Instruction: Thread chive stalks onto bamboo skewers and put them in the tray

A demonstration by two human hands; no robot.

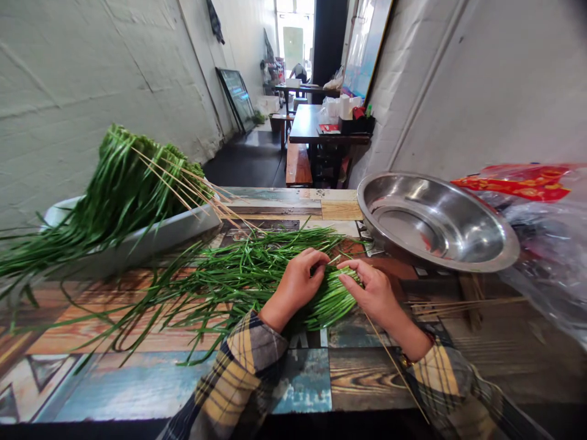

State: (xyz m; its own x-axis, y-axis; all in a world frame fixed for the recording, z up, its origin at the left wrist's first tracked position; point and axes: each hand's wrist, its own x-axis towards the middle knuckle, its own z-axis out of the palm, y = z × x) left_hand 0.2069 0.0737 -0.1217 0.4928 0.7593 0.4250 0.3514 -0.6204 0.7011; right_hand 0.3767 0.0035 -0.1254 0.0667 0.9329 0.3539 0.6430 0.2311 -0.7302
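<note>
Long green garlic chives (257,263) lie in a loose heap on the table, their pale cut stems (337,299) gathered under my hands. Over the heap, my left hand (300,284) has its fingers curled and thumb drawn in; what they pinch is hidden. Close to its right, my right hand (373,293) is closed, thumb and forefinger meeting beside the stem ends. A thin wooden skewer (394,363) runs from under these right fingers down past the table's front edge, its upper part covered by the hand.
At left, a white tray (183,229) holds a stack of skewered chives (142,177), several sticks jutting out. A steel basin (440,220) stands at right beside a clear plastic bag (550,244). Loose skewers (458,305) lie below it. Farther back are dining tables (305,122) and a bent-over person (299,72).
</note>
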